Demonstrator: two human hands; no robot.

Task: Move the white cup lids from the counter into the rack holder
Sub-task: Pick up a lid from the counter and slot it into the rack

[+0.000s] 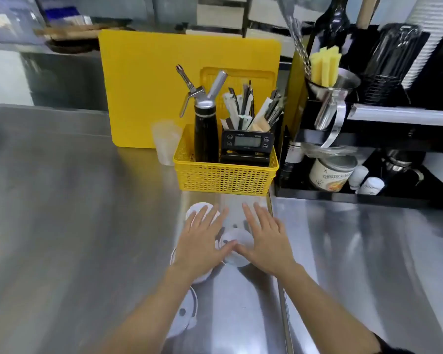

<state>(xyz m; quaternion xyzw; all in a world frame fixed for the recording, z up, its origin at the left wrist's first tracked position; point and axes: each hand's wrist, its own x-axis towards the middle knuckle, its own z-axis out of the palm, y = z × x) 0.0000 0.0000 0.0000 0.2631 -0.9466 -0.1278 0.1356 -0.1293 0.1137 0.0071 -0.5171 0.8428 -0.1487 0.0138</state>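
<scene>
Spreading both hands flat, fingers apart and clamping nothing: left hand [198, 240] and right hand [267, 241] pressing over four round white plastic cup lids [237, 238] lying on the steel counter [74, 226], just before one yellow mesh basket [225, 176].

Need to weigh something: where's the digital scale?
In the head view, the digital scale stands inside the yellow basket at centre, right of the black whipper bottle.
</scene>
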